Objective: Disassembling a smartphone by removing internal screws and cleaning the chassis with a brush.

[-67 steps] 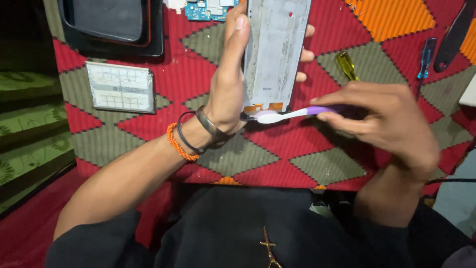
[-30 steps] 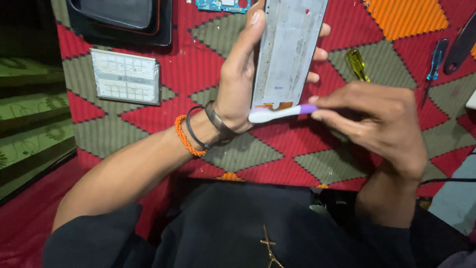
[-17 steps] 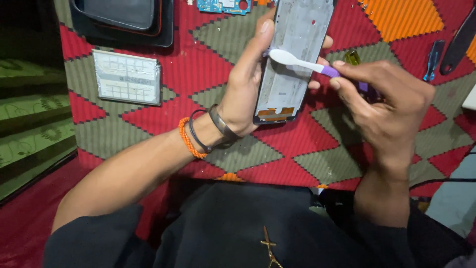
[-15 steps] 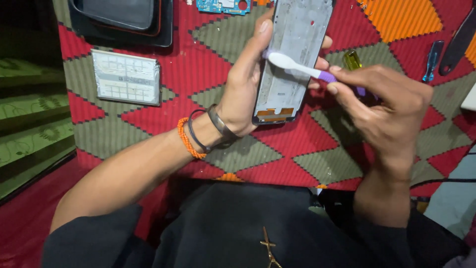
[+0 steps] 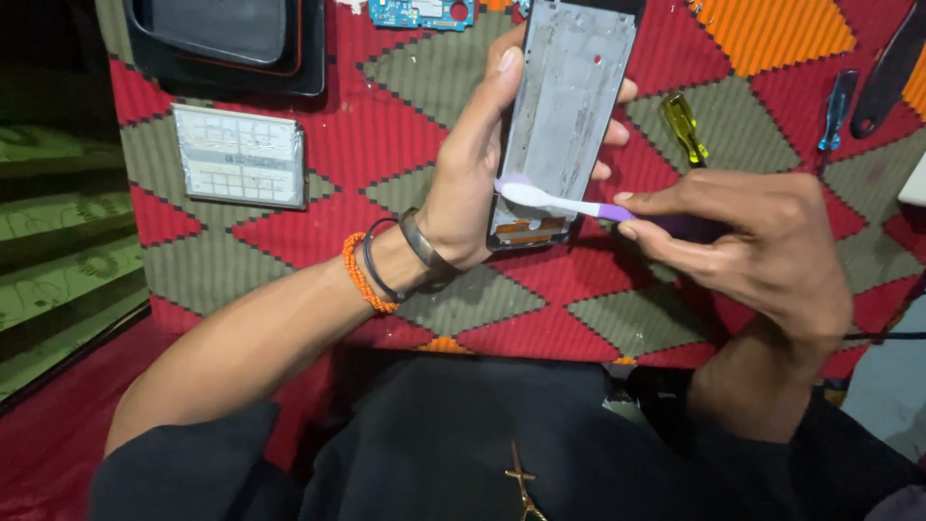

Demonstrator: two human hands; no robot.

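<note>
My left hand (image 5: 473, 183) holds an opened phone frame (image 5: 569, 96) upright, its bare grey metal inner side facing me. My right hand (image 5: 752, 251) grips a white and purple toothbrush (image 5: 564, 203), whose head rests on the lower part of the frame, near the orange strip at its bottom edge. Orange beads and dark bangles ring my left wrist.
A red, grey and orange patterned cloth (image 5: 386, 154) covers the surface. On it lie a white battery (image 5: 241, 156), a black tray (image 5: 231, 39), a blue circuit board (image 5: 420, 12), a yellow-handled screwdriver (image 5: 683, 125), a blue screwdriver (image 5: 835, 108) and a dark tool (image 5: 887, 68).
The toothbrush head has swept from the bottom of the frame up to its middle and back down to the lower part. My left hand kept the frame held up, shifting slightly.
</note>
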